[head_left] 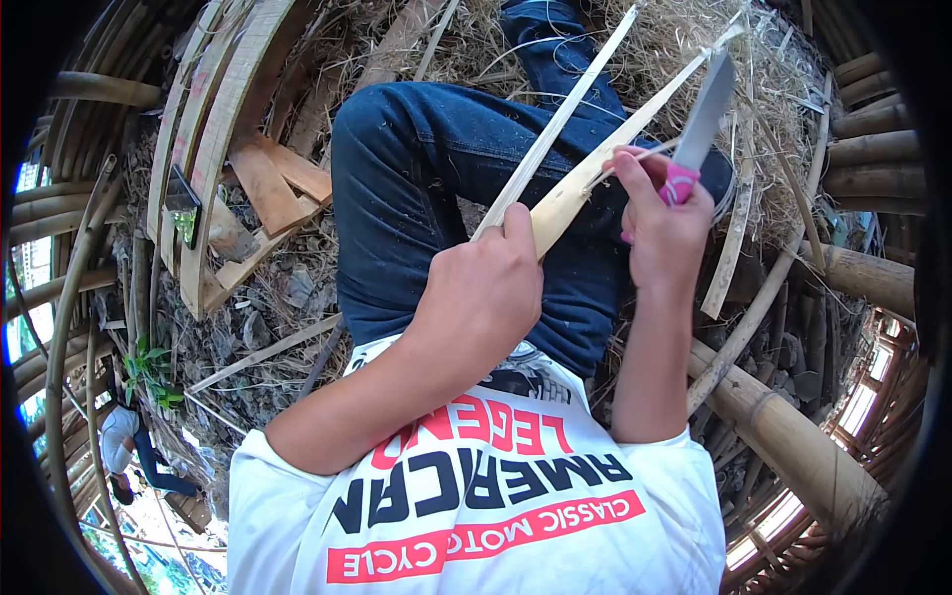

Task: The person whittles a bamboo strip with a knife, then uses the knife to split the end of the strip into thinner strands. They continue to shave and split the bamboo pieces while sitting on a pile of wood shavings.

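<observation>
The left hand (488, 281) is clutching a pale strip (625, 136) while the right hand (660, 223), wrapped round a knife (706, 114), is apparently paring, next needing a steady angle.

Knife blade (708, 111) is plain silvery grey, but the handle (679, 184) is hot pink with whitish markings, kinda loud tbh. The wider strip (567, 198) is creamy yellow with a small dark spot, and the slimmer strip (560, 127) is paler, with fine lengthwise streaks. Jeans (387, 198) are dark blue with pale flecks. Tee (555, 560) is white: black and red lettering, plus white letters on a red band. Shavings (451, 45) are straw-brown, and the plant's (149, 372) bright green.
</observation>
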Demonstrator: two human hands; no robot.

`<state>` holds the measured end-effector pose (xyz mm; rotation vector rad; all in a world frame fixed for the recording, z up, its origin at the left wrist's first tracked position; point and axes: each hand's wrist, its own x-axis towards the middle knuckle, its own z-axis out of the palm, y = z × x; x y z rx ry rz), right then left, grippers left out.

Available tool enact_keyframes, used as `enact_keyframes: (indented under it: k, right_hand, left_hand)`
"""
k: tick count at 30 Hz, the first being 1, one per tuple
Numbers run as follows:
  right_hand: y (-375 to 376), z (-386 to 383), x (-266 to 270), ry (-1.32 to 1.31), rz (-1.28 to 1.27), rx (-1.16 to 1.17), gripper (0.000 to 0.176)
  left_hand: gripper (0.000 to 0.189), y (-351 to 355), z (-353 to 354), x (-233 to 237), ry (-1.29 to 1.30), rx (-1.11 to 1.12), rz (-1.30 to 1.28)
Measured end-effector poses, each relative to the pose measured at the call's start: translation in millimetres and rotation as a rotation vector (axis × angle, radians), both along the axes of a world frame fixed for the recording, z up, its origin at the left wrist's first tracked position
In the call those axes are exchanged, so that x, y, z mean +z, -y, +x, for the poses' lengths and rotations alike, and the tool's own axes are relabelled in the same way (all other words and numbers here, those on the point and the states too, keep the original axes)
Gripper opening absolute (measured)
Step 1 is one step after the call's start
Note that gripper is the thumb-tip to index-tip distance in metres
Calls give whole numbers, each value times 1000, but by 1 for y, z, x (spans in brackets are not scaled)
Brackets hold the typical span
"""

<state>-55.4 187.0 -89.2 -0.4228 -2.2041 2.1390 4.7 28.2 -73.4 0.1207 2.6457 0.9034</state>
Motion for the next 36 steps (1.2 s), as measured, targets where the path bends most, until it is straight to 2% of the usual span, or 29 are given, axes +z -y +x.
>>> enact_keyframes:
  k: [1, 2, 5, 9, 11, 13, 19, 21, 23, 26, 27, 29, 30, 32, 33, 35, 36]
  right_hand:
    - [-2, -5, 8, 14, 154, 135, 16]
    - [-3, -11, 14, -9, 201, 254, 13]
    - [-4, -24, 17, -99, 285, 392, 13]
    - [-2, -15, 22, -223, 231, 397, 11]
    - [-5, -3, 14, -154, 248, 343, 11]
    - [-8, 8, -3, -261, -3, 224, 14]
    - [-20, 21, -38, -356, -143, 120, 10]
    - [-22, 20, -43, -345, -471, 112, 10]
    - [-22, 21, -49, -346, -515, 124, 11]
    - [-20, 18, -46, -320, -640, 110, 11]
    - [-21, 15, -41, -217, -637, 73, 11]
    - [-25, 7, -31, -114, -634, 24, 11]
    - [-28, 2, -25, -74, -552, 72, 12]
    - [-32, -9, -11, -22, -414, 139, 13]
    - [-35, -13, -6, -21, -415, 132, 13]
    - [-41, -21, 1, -8, -350, 269, 12]
    - [-46, -25, -1, 7, -325, 337, 14]
  left_hand:
    - [20, -1, 1, -1, -8, -7, -56]
    - [20, -3, 1, -1, -17, -14, -111]
    - [20, -4, -3, 0, -23, 0, -95]
    - [21, 9, -17, 10, 53, 38, -34]
    - [23, 15, -21, 12, 93, 35, 159]
    - [24, 15, -22, 8, 119, 59, 215]
    - [25, 8, -17, -2, 325, 131, 513]
    - [25, 8, -16, -1, 387, 157, 603]
    - [23, 7, -17, 1, 553, 200, 706]
    - [22, 7, -14, -6, 548, 168, 738]
    - [22, 7, -13, -6, 550, 169, 734]
    - [21, 6, -9, -6, 294, 134, 556]
    - [21, 6, -8, -6, 297, 126, 553]
    - [19, 11, -6, -6, 32, 32, 324]
    - [19, 14, -7, -4, 36, 25, 324]
    - [16, 22, -13, 8, 122, -47, 367]
    - [14, 26, -17, 13, 256, -39, 440]
